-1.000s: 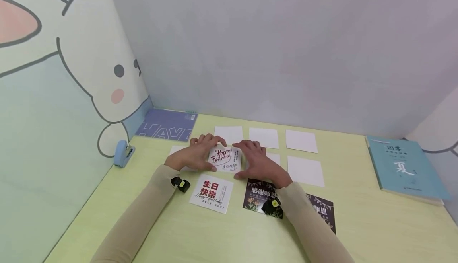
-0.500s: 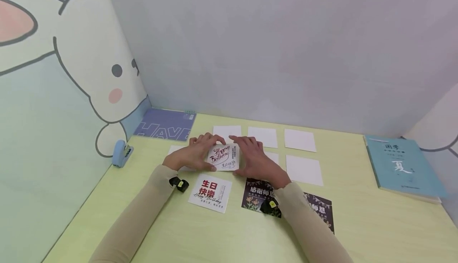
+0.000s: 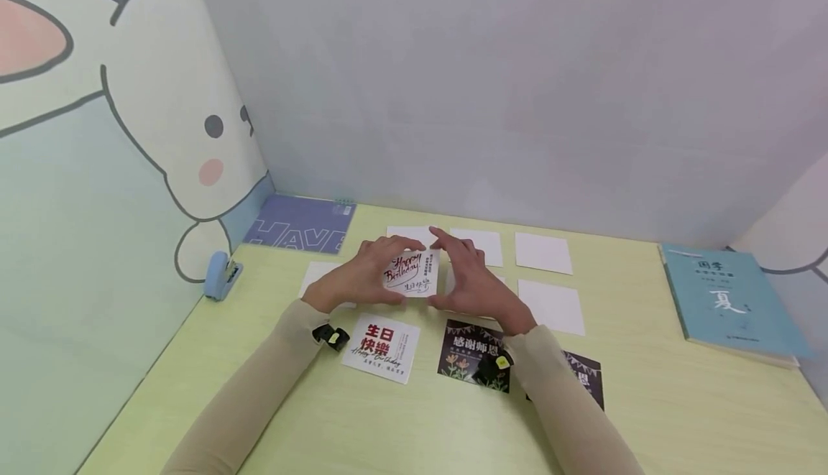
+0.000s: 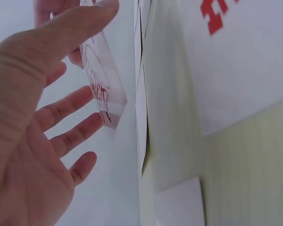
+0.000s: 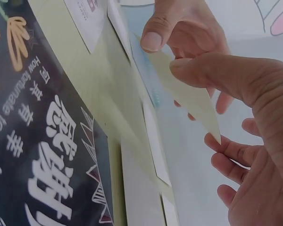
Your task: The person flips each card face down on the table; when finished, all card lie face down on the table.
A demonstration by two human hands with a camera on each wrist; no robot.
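Note:
A white "Happy Birthday" card (image 3: 412,272) with red script is held a little above the yellow-green table (image 3: 679,403), tilted up toward me. My left hand (image 3: 369,274) pinches its left edge, thumb in front and fingers behind. On the other edge my right hand (image 3: 462,277) pinches it the same way. In the left wrist view the card (image 4: 101,80) stands edge-on between the thumb and fingers of my left hand (image 4: 47,108). From the right wrist, the card (image 5: 188,99) sits under my right thumb, with the left hand (image 5: 188,28) beyond it.
Several blank white cards (image 3: 543,252) lie in rows behind the hands. Nearer me lie a red-lettered white card (image 3: 382,347) and two black cards (image 3: 472,353) (image 3: 585,378). A blue book (image 3: 727,302) lies right, a purple notebook (image 3: 300,225) and blue stapler (image 3: 222,274) left.
The card lay flat on the table under both hands. Now both hands have lifted it off the surface and tilted it up, moving slightly away from me.

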